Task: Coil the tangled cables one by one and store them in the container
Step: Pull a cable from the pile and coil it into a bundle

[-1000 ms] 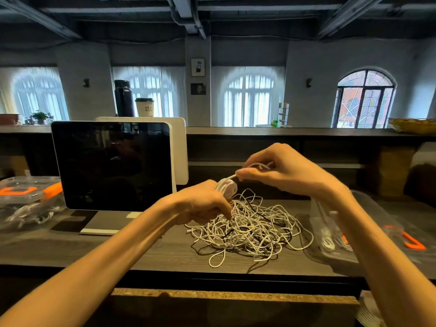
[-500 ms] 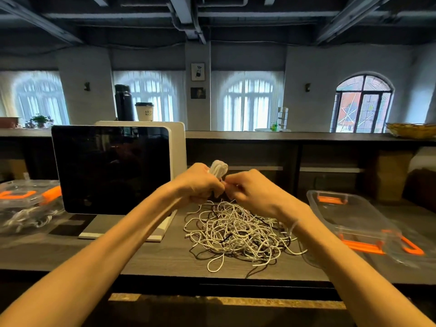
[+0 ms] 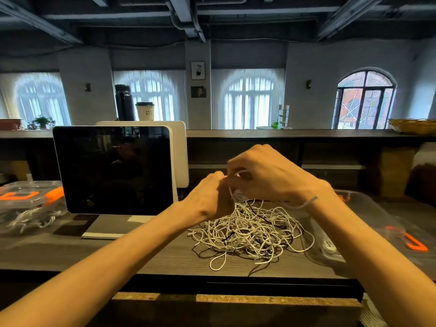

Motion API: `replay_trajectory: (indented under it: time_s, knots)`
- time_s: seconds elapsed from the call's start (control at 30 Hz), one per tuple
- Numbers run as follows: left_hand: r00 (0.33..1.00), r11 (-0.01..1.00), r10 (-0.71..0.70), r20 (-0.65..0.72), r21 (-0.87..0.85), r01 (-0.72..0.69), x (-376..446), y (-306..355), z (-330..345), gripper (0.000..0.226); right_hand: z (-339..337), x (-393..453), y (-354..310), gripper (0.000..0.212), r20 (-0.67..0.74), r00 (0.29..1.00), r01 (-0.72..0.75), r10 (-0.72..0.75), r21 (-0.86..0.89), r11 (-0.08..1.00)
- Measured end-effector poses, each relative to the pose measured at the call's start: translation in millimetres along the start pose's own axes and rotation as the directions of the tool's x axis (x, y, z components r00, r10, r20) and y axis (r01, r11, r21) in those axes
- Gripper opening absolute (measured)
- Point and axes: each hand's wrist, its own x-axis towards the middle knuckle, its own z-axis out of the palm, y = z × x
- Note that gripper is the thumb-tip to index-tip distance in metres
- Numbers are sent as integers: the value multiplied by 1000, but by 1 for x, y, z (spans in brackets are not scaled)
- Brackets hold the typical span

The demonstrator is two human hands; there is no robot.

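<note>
**Both hands busy on one white cable above the pile**

So both hands are up over the dark wood-grain counter, right above the tangled heap of thin white cables. The left hand is curled into a loose fist around a small white coil of cable, which peeks out just beside its knuckles. The right hand sits right against it, fingers bent and pinching a strand of that same cable near the top of the coil. A loose white end trails across the right wrist.

The clear plastic container with orange latches is on the counter to the right of the heap, partly hidden behind the right forearm, and something white lies in it. Another clear tub with orange clips holding cables sits far left, beside a dark-screened white tablet on a stand.
</note>
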Motion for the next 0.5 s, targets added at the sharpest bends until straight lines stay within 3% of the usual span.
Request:
replay_trajectory:
  time_s: [0.1,0.17,0.27,0.43,0.5]
  knots:
    - [999,944,-17,-46,-331,1,0,2,2,33,11,-4,15,26,-72,992,-75,99,287,955]
    - [997,858,-43,-67,-514,3,-1,9,-4,55,16,-10,19,27,-94,968,-158,231,487,859]
    - [996,788,-15,-87,-614,-42,-2,16,-11,74,15,-14,21,28,-19,928,-258,372,688,678]
    - [971,766,-11,-238,-627,-145,5,20,-15,73,14,-10,22,32,211,842,-395,497,868,300]
    - [978,663,-93,-185,-745,-77,8,22,-22,64,21,-11,20,32,203,799,-405,566,877,258]
